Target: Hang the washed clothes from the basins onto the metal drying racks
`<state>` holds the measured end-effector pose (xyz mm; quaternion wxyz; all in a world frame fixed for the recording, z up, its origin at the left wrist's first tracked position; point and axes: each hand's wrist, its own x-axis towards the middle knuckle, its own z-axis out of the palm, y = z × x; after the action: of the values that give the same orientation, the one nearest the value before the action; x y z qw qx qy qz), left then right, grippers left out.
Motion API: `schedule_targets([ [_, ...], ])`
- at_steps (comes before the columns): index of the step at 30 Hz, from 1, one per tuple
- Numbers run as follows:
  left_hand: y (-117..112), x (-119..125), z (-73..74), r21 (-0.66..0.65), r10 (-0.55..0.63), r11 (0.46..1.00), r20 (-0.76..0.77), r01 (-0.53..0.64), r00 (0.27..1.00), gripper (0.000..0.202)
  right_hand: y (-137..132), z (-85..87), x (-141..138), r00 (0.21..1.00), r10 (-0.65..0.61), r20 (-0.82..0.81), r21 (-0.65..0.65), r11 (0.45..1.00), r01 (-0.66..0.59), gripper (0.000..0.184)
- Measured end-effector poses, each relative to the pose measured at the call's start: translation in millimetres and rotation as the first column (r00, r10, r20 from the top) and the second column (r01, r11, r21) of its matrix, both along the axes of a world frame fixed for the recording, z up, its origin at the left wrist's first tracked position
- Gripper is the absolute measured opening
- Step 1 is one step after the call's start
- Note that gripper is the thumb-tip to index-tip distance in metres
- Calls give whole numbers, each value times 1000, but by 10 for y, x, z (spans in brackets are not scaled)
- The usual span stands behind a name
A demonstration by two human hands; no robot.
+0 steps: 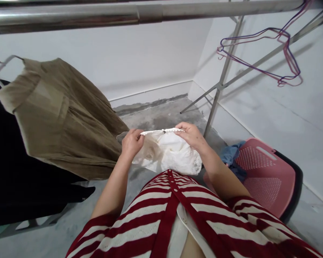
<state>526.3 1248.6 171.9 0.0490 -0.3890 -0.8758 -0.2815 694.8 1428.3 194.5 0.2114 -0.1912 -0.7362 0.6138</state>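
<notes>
Left hand (132, 143), right hand (190, 135) gripping white garment (172, 152), olive dress (61, 118) beside

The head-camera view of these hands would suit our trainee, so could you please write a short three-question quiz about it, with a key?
1. True or false: the left hand and the right hand both grip the frilled edge of the white garment.
2. Which is nearer the right hand: the hanging khaki garment or the pink perforated seat?
3. What colour is the crumpled cloth at the seat's edge?

Key: 1 true; 2 the pink perforated seat; 3 blue.
</notes>
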Motion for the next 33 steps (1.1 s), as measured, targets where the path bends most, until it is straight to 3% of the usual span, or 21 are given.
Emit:
schedule_targets([
  [2, 15, -27, -31, 112, 36, 993, 33, -40, 999, 27, 39, -31, 17, 1000, 13, 10, -10, 1000, -12, 17],
  [5, 58, 0, -85, 266, -26, 963, 208, -31, 978, 28, 78, -33, 42, 1000, 10, 13, -20, 1000, -9, 19],
  [7, 89, 63, -108, 273, -83, 962, 289, 2, 954, 28, 98, -23, 59, 1000, -20, -4, -13, 1000, 20, 19],
  [10, 104, 152, -117, 123, -96, 990, 245, 67, 965, 32, 137, -62, 98, 998, -57, 10, 40, 998, 57, 20],
  [13, 70, 165, -132, -17, -61, 998, 107, 64, 992, 25, 172, -233, 167, 992, -56, 116, 246, 969, 26, 17],
  [16, 25, 125, -175, -54, -72, 996, 38, 74, 997, 27, 186, -523, 262, 906, -139, 399, 551, 827, -115, 25],
  [18, 1, 103, -214, -50, -82, 995, 22, 83, 996, 30, 195, -731, 332, 801, -222, 556, 638, 732, -240, 31],
  [20, -21, 90, -254, -47, -72, 996, -2, 72, 997, 31, 212, -902, 403, 741, -260, 619, 648, 703, -295, 33],
  [22, -50, 76, -294, -77, -39, 996, -31, 36, 999, 33, 231, -1004, 465, 731, -264, 629, 639, 712, -292, 32],
  [25, -120, 25, -359, -180, 61, 981, -75, -74, 995, 34, 231, -1036, 507, 745, -247, 620, 634, 717, -290, 31],
  [29, -247, -114, -489, -316, 241, 916, -60, -248, 969, 38, 152, -1036, 445, 796, -224, 563, 659, 703, -268, 31],
  [33, -341, -262, -744, -407, 218, 904, 173, -132, 960, 36, 40, -1156, 370, 745, -229, 626, 631, 710, -312, 39],
])
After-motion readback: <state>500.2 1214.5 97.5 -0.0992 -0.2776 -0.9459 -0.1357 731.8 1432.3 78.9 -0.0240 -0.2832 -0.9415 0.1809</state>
